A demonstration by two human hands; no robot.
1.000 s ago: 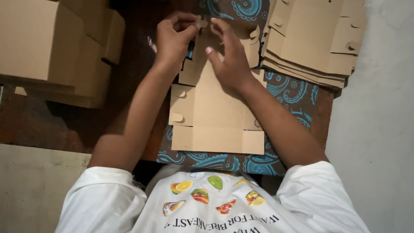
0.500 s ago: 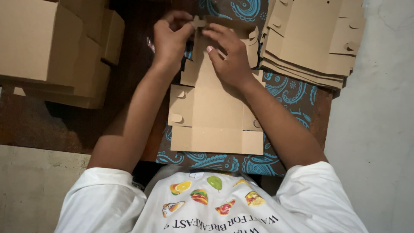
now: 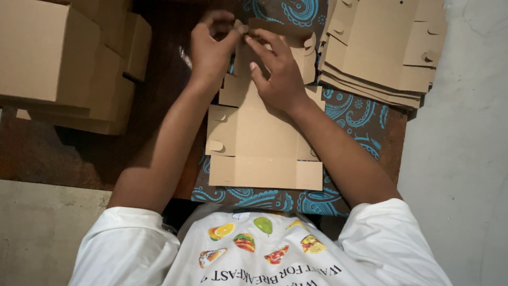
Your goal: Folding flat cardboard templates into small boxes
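A flat brown cardboard box blank (image 3: 259, 140) with die-cut tabs lies on a blue patterned cloth (image 3: 349, 114) in front of me. My left hand (image 3: 211, 47) pinches a small tab at the blank's far end. My right hand (image 3: 278, 71) rests on the blank beside it, fingers touching the same far flap. The far end of the blank is partly hidden under both hands.
A stack of several flat cardboard blanks (image 3: 383, 45) lies at the upper right. Folded brown boxes (image 3: 58, 58) are piled at the left on a dark wooden surface (image 3: 42, 153). A pale concrete floor (image 3: 460, 159) runs along the right.
Both hands stay at the far end of the blank; the fingers have shifted slightly on the tab. The blank itself has barely moved.
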